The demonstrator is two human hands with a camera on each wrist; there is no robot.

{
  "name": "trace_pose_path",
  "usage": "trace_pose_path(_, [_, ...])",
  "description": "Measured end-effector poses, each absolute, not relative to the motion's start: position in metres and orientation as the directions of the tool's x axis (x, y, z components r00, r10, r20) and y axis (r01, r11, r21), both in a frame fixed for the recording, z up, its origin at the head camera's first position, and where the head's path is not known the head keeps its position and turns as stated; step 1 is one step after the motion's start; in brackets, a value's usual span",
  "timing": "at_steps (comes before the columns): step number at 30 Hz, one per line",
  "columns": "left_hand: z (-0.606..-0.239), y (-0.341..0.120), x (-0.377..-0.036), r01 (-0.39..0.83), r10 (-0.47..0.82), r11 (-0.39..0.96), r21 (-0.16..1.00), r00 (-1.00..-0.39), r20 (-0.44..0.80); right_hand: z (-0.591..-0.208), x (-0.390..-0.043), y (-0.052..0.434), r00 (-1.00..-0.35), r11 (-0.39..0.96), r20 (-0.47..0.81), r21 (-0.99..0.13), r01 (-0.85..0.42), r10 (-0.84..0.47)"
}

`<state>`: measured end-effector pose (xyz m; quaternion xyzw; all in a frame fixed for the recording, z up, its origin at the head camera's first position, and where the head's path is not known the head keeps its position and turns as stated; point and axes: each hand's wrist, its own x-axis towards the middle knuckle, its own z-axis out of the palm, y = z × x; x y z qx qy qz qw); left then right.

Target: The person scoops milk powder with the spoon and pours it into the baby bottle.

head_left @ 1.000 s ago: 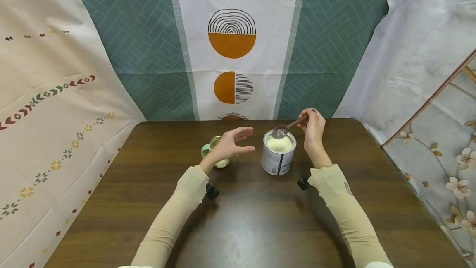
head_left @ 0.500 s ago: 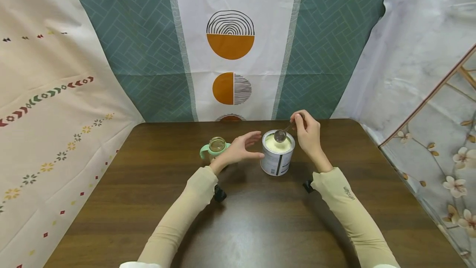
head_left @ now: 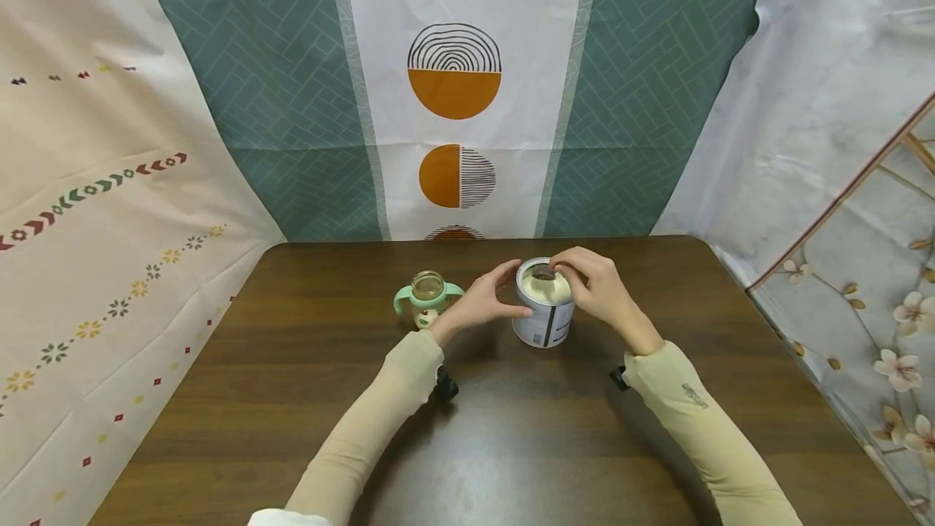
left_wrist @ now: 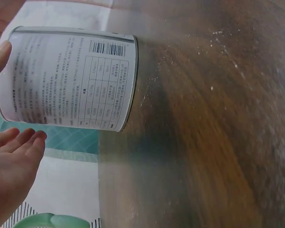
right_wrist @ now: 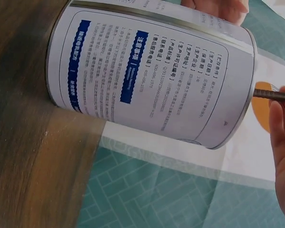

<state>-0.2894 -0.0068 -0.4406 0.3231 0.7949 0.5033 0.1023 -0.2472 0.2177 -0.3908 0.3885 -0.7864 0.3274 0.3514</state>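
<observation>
An open tin can (head_left: 544, 316) of pale powder (head_left: 545, 291) stands mid-table. My left hand (head_left: 484, 300) cups the can's left side, thumb low on the wall and fingers up near the rim. The left wrist view shows the labelled can (left_wrist: 71, 78) with my fingers (left_wrist: 16, 142) right beside it. My right hand (head_left: 593, 286) pinches the handle of a metal spoon (head_left: 543, 273), whose bowl dips into the powder at the far rim. In the right wrist view the spoon handle (right_wrist: 273, 94) crosses above the can (right_wrist: 152, 76).
A small glass bottle with a mint-green handled collar (head_left: 428, 295) stands just left of my left hand, lid off. The dark wooden table (head_left: 511, 445) is dusted with powder specks (left_wrist: 218, 42). Patterned cloth backdrops (head_left: 453, 88) enclose the table's back and sides.
My left hand moved right from above the bottle to the can's side. My right hand lowered the spoon from above the can into the powder.
</observation>
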Motion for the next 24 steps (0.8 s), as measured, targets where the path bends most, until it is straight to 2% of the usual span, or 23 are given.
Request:
trace_pose_path(3, [-0.442, -0.003, -0.291, 0.410, 0.609, 0.275, 0.870, -0.774, 0.172, -0.391, -0.246, 0.219, -0.453, 0.473, 0.802, -0.247, -0.846, -0.390])
trace_pose_path(5, [-0.442, 0.000, -0.291, 0.406, 0.605, 0.263, 0.875, -0.776, 0.179, -0.392, -0.245, 0.220, -0.483, 0.483, 0.798, -0.283, -0.829, -0.360])
trace_pose_path(7, [-0.442, 0.003, -0.292, 0.404, 0.603, 0.252, 0.880, -0.776, 0.184, -0.393, -0.245, 0.220, -0.542, 0.509, 0.790, -0.354, -0.785, -0.286])
trace_pose_path(10, [-0.443, 0.007, -0.291, 0.395, 0.596, 0.245, 0.885, -0.782, 0.184, -0.394, -0.246, 0.221, -0.671, 0.508, 0.735, -0.544, -0.668, -0.096])
trace_pose_path(13, [-0.445, 0.009, -0.290, 0.390, 0.590, 0.255, 0.885, -0.788, 0.177, -0.388, -0.244, 0.222, -0.765, 0.416, 0.636, -0.725, -0.549, 0.099])
trace_pose_path(16, [-0.446, 0.010, -0.289, 0.388, 0.588, 0.254, 0.886, -0.789, 0.177, -0.382, -0.240, 0.223, -0.824, 0.273, 0.522, -0.844, -0.461, 0.220])
trace_pose_path(21, [-0.448, 0.011, -0.290, 0.387, 0.586, 0.229, 0.893, -0.788, 0.191, -0.381, -0.239, 0.227, -0.889, 0.033, 0.367, -0.927, -0.373, 0.273])
trace_pose_path(24, [-0.450, 0.011, -0.291, 0.395, 0.592, 0.224, 0.891, -0.781, 0.198, -0.384, -0.238, 0.227, -0.881, 0.059, 0.413, -0.910, -0.411, 0.229])
